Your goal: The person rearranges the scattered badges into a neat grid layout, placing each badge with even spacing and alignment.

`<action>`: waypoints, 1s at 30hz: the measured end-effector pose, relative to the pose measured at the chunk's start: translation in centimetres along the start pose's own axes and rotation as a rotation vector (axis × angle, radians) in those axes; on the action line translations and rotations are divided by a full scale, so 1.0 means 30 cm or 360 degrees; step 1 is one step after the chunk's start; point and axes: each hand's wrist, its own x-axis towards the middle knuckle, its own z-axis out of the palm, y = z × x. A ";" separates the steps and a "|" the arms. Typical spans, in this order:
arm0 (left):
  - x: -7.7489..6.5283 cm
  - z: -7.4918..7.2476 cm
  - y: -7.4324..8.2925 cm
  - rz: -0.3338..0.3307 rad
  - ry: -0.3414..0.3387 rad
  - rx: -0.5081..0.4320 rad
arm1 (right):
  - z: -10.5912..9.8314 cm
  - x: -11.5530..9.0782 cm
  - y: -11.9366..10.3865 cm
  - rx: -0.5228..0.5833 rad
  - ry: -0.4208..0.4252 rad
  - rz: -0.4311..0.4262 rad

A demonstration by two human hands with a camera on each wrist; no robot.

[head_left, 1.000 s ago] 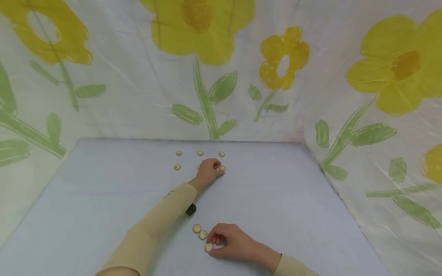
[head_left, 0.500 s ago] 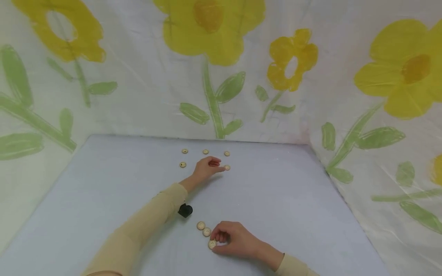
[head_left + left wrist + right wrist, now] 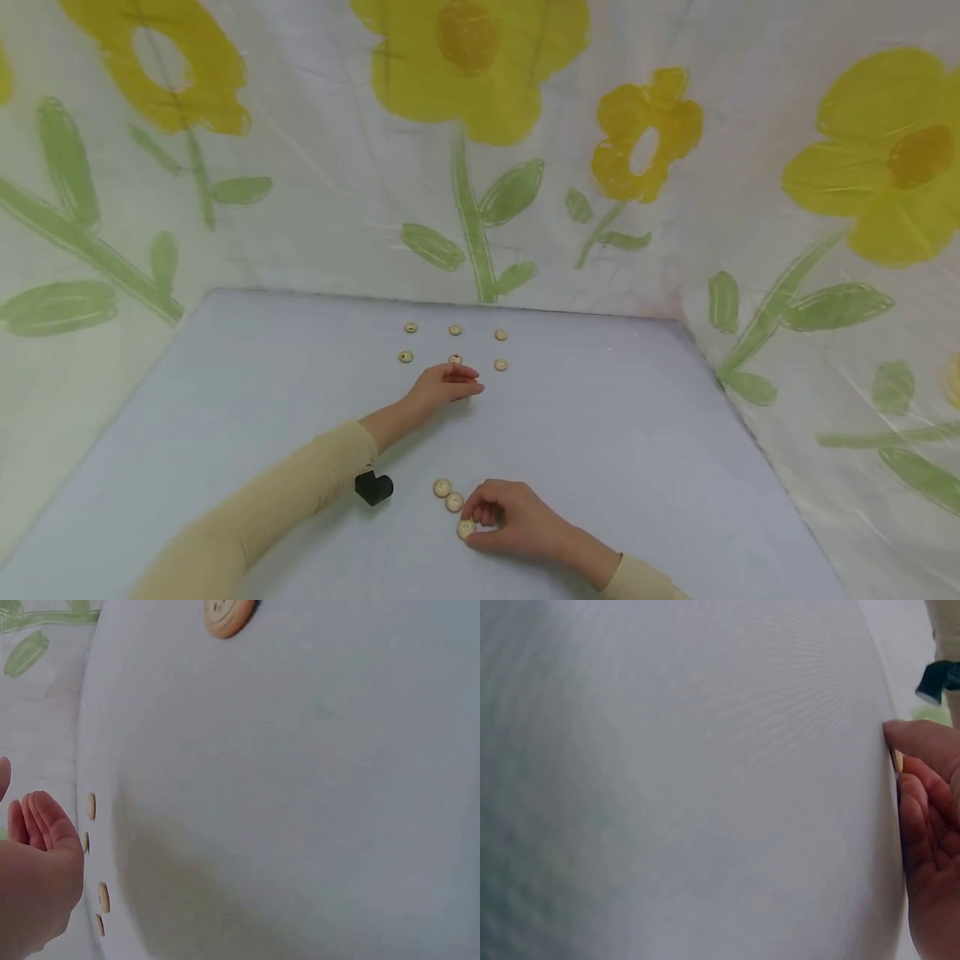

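My left hand (image 3: 442, 389) hovers with relaxed fingers just in front of the back buttons, holding nothing. Behind it, the front-row middle button (image 3: 455, 358) is partly covered by the fingers. To its right lies the front-row right button (image 3: 501, 365), apart from the hand. The left wrist view shows the same left hand (image 3: 45, 862) beside several wooden buttons. Nearer the person, my right hand (image 3: 519, 521) pinches a round wooden button (image 3: 466, 529) between thumb and index finger, low at the table. In the right wrist view only a sliver of that button (image 3: 897, 760) shows.
Two loose buttons, an upper one (image 3: 442, 488) and a lower one (image 3: 454, 502), lie beside the right hand. Across the back, three buttons form a row, including a middle one (image 3: 455, 330). A black device (image 3: 372, 487) sits at the left wrist. Flower-painted sheeting (image 3: 322, 208) borders the table (image 3: 637, 442).
My left hand has come away from the front-row right button, moving toward the person and slightly left; that button stays on the table. The right hand keeps its pinch. The head view has shifted slightly.
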 end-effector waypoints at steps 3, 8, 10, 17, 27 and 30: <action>-0.046 -0.016 -0.011 -0.0047 -0.0071 -0.0031 | 0.000 0.006 0.001 -0.0010 0.0001 -0.0021; -0.131 -0.032 -0.031 -0.0065 -0.0158 0.0003 | -0.003 0.007 0.002 -0.0015 -0.0012 -0.0007; -0.162 -0.036 -0.043 -0.0033 -0.0201 0.0033 | -0.002 0.002 0.004 -0.0008 -0.0015 0.0000; -0.263 -0.059 -0.069 0.0097 -0.0267 0.0325 | -0.001 0.004 0.001 0.0018 -0.0003 -0.0031; -0.359 -0.071 -0.081 0.0320 -0.0325 0.0576 | -0.003 0.004 0.002 0.0028 -0.0008 -0.0002; -0.377 -0.067 -0.082 0.0363 -0.0336 0.0625 | 0.000 0.002 0.003 0.0037 -0.0003 0.0016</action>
